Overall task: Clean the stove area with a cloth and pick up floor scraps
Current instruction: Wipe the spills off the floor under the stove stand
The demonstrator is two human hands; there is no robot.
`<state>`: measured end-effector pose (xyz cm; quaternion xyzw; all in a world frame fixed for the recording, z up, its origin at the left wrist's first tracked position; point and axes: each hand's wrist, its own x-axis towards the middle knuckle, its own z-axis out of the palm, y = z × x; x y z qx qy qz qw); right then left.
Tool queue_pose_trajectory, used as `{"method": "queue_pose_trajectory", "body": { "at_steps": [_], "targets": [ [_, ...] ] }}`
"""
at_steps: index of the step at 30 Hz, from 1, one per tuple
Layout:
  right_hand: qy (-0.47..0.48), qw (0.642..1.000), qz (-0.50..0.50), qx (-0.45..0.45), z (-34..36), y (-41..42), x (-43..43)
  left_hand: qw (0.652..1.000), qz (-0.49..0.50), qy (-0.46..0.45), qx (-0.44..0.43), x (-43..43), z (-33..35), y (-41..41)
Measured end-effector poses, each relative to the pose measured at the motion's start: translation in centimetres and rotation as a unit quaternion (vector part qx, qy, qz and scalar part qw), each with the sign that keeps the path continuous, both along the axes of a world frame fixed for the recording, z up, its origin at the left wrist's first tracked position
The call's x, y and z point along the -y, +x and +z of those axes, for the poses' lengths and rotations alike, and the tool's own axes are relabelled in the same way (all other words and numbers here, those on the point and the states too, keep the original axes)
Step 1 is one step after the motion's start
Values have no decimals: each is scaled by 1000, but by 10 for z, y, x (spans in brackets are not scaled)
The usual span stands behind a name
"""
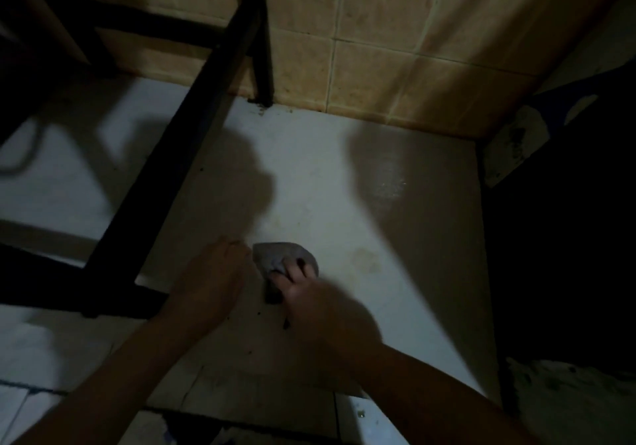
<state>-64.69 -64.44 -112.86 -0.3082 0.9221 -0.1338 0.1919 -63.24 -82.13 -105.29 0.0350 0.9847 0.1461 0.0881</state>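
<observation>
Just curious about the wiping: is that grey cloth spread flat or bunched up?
Bunched: the small grey cloth sits crumpled under the right hand.

Bare left forearm (120, 369), bare right forearm (430, 376)
</observation>
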Motion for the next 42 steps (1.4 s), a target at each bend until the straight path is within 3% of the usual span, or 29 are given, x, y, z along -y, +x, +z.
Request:
{"method": "queue_pose_trajectory", "body": {
  "at_steps": [4,8,11,13,16,20,23,29,33,38,42],
  "targets": [
    [-10,999,46,7,-5,25,-6,996,-55,-54,-55,4,21,14],
    [21,992,120,33,-13,47,-15,996,-41,-80,-28,0,21,35],
    [39,988,134,59,-13,51,-20,991,-94,-95,-8,7,24,53],
    [52,985,150,67,-4,56,-29,989,-70,-125,-35,9,30,70],
    [82,981,162,72,1,60,-33,998,-3,-63,-9,13,29,92],
    [97,976,178,77,2,65,-20,999,15,-35,-18,19,34,109],
    [114,973,186,73,-3,65,-11,996,-8,-75,-53,30,47,131],
    [99,980,162,61,-10,71,-1,982,62,-177,16,80,63,202],
    [80,980,174,50,-5,83,13,977,132,-164,47,117,69,251],
    [67,965,251,46,4,104,63,967,205,-147,46,132,71,288],
    [29,931,364,23,10,135,122,958,251,-129,52,143,77,310]
  ]
}}
